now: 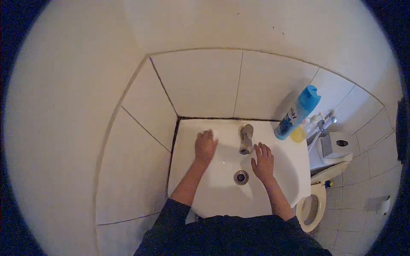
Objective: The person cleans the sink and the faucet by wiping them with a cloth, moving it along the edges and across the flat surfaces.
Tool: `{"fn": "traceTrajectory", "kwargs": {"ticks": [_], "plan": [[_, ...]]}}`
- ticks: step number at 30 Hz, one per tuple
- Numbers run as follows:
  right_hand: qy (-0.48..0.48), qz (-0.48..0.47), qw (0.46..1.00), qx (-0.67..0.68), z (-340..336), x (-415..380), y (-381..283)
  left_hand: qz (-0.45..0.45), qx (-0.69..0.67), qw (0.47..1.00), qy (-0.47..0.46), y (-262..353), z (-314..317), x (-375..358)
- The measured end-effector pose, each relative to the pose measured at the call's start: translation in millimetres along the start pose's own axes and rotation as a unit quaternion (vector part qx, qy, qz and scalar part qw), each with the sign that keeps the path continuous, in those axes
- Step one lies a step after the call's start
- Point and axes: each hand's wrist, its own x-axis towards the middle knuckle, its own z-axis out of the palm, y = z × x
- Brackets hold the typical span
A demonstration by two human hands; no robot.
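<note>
My left hand (206, 147) is at the back left of the white washbasin (222, 200), fingers curled down against its surface. A whitish patch shows beside those fingers; I cannot make out whether it is a held thing or the basin. Over the right side of the bowl is my right hand (263, 162), its fingers apart and holding nothing. Its fingertips come close to the grey metal tap (246, 140), which stands at the back middle of the basin. Between and below the hands lies the round metal drain (241, 177).
On the basin's back right corner stand a blue spray can (298, 113) and a bottle with yellow liquid (299, 134). Further right are a hand shower (329, 122), a tissue box (336, 145) and a toilet seat (314, 209). Tiled walls (200, 81) close in behind and left.
</note>
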Motion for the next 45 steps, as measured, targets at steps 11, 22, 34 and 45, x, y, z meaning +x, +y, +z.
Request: {"fn": "traceTrajectory", "kwargs": {"ticks": [11, 22, 34, 45], "plan": [[-0.038, 0.006, 0.991, -0.131, -6, -2, -9, -0.082, 0.016, 0.993, -0.084, 11, -20, 16], [-0.112, 0.026, 0.991, -0.063, -3, 1, -7, -0.047, 0.07, 0.994, -0.068, 30, 3, 12], [-0.111, 0.027, 0.992, -0.051, -3, 3, -9, 0.065, 0.061, 0.993, -0.075, 56, -7, -4], [-0.088, 0.014, 0.995, -0.043, 5, 1, -1, 0.009, 0.031, 0.996, -0.087, 32, -6, 3]]}}
